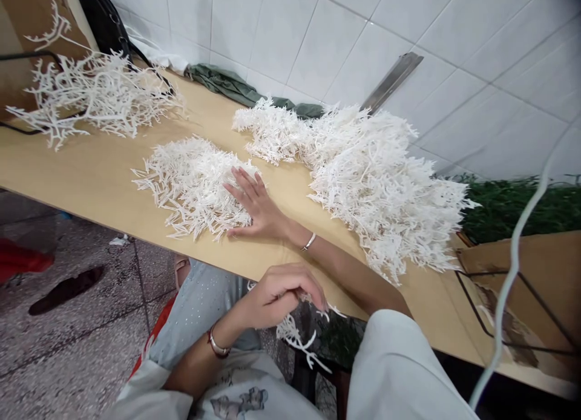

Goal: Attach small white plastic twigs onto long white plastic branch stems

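My right hand point(261, 211) reaches in from the right with its fingers spread, touching the edge of a pile of short white branching pieces point(195, 181) on the tan tabletop point(113, 175). Closer to my body, my left hand point(285, 293) is closed on some white branching sprigs point(297, 335), which hang below the fingers past the table's front edge. They look like artificial plant or coral stems. A larger heap of white branching sprigs point(376, 172) lies to the right, against the wall.
Looser, longer white branches point(104, 96) lie at the far left by a black wire frame. Dark green cloth point(236, 84) runs along the tiled wall. At right are a carton point(531, 269), green artificial foliage point(521, 208) and a white cable point(512, 256) crossing the view.
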Tool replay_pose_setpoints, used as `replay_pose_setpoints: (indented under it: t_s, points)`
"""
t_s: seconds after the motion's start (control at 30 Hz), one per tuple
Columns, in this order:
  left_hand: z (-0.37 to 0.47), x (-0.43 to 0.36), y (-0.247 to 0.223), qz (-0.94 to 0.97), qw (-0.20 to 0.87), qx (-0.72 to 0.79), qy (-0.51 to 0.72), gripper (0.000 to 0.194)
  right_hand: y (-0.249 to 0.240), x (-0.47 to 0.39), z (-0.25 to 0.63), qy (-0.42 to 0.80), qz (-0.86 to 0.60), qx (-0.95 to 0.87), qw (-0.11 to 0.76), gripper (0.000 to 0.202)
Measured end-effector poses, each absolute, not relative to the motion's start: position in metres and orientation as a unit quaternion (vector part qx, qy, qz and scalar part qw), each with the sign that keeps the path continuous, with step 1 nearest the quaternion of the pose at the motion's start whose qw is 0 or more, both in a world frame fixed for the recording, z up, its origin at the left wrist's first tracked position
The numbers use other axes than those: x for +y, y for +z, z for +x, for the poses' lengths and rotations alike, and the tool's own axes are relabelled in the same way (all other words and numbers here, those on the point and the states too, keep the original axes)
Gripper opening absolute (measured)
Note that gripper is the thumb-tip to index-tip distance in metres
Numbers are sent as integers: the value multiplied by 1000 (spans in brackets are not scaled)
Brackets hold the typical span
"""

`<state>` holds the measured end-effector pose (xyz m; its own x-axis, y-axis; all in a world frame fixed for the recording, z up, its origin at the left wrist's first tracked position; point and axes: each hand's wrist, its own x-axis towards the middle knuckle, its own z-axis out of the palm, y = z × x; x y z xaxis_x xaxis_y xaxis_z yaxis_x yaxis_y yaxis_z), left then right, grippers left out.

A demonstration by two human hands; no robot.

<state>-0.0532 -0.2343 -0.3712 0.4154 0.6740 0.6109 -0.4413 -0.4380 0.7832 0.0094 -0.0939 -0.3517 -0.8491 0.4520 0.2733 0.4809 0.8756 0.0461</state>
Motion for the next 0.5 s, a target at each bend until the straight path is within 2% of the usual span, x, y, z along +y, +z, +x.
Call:
replay_pose_setpoints:
  t_s: [0.2, 0.33, 0.5]
  points:
    - [-51, -236, -373, 650, 530, 86, 538, 33, -356, -86, -2, -54, -270, -949, 154, 103]
    - [-47, -238, -379, 549, 575, 58, 604, 23, -360, -80, -10, -58, -256, -947, 183, 101]
    - [-46, -242, -375, 429, 607, 36, 668, 19, -359, -77, -17, -73, -257, -944, 194, 98]
